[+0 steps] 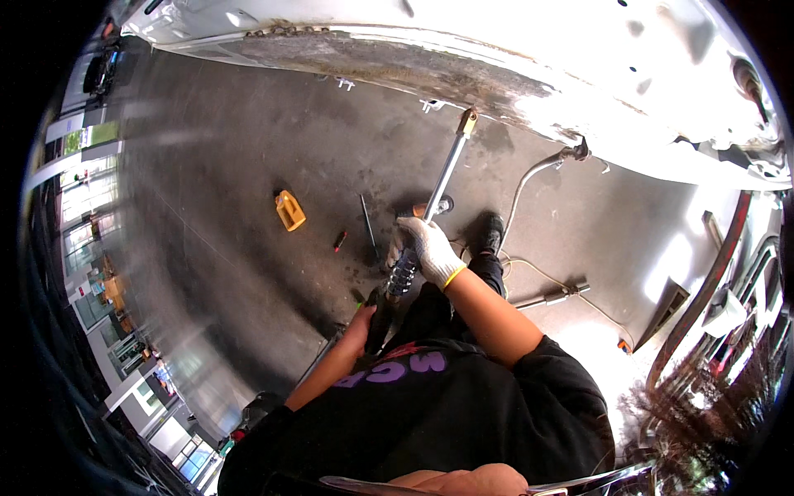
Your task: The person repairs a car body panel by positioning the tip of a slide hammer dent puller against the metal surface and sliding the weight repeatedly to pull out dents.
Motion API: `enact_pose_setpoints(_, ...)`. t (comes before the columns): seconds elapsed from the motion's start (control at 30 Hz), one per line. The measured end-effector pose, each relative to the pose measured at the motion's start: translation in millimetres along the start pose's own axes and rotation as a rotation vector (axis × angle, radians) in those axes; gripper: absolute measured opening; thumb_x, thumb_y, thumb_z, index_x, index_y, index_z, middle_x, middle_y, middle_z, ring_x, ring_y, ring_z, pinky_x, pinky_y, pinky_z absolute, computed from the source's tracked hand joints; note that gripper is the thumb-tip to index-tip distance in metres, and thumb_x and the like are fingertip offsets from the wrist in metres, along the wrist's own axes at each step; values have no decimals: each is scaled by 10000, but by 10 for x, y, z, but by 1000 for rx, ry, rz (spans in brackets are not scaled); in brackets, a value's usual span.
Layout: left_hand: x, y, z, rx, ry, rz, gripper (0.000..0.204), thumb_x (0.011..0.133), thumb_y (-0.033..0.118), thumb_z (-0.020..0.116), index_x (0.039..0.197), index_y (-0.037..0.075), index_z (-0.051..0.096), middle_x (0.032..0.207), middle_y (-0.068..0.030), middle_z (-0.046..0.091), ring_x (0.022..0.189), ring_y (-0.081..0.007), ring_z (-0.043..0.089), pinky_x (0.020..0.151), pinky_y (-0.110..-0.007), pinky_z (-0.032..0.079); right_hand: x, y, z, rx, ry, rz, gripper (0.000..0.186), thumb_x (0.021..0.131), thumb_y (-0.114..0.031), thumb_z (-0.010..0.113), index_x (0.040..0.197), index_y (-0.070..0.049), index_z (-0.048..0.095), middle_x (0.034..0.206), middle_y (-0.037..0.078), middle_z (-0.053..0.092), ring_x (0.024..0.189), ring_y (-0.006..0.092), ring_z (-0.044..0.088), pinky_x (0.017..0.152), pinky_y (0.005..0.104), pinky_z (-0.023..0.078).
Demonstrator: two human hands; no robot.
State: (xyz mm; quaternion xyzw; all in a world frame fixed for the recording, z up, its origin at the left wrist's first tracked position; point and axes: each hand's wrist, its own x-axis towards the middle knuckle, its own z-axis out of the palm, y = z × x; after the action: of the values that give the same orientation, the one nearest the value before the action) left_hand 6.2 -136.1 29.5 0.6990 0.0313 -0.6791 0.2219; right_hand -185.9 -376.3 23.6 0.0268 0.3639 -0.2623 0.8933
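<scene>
My right hand [426, 248], in a white knit glove with a yellow cuff, is closed around the silver shaft of a long tool [447, 175]. The shaft slants up and away from me. Its brass-coloured end meets the lower edge of a white vehicle body panel [529, 62], where the paint is worn down to brownish, bare-looking metal. Behind my glove the tool has a ridged, shiny section and a dark rear part. My left hand [374, 302], which looks dark-gloved, is low by that rear part. Its fingers are mostly hidden, so their grip is unclear.
On the grey floor lie a yellow jug [289, 211], a small red-handled tool [340, 240] and a thin dark rod [369, 223]. A pale cable [514, 194] runs from a clamp [575, 152] at the panel edge past my shoe [490, 231]. Metal parts [724, 310] stand at right.
</scene>
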Motion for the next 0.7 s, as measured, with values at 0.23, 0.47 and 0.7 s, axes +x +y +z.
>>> enact_pose_setpoints(0.23, 38, 79, -19, 70, -1, -51, 427, 1096, 518, 486, 1323, 170, 584, 961, -45, 692, 756, -188, 687, 555, -379, 577, 41, 13, -23, 42, -28, -28, 320, 1052, -237, 610, 799, -42, 597, 666, 138, 602, 566, 322, 623, 596, 483, 559)
enact_pose_setpoints(0.47, 1, 86, -9, 82, 27, -10, 404, 1099, 498, 505, 1360, 197, 568, 983, -41, 677, 749, -197, 675, 536, -377, 573, 93, 60, -83, 20, -7, -41, 333, 1053, -255, 610, 830, -8, 631, 679, 153, 643, 550, 312, 637, 575, 458, 562)
enact_pose_setpoints(0.7, 21, 11, -6, 49, 57, -85, 408, 1114, 484, 490, 1364, 167, 546, 959, -70, 668, 684, -209, 676, 505, -368, 577, 45, 14, -33, 20, 0, -3, 301, 1038, -243, 629, 861, 1, 631, 686, 155, 645, 544, 319, 638, 565, 468, 561)
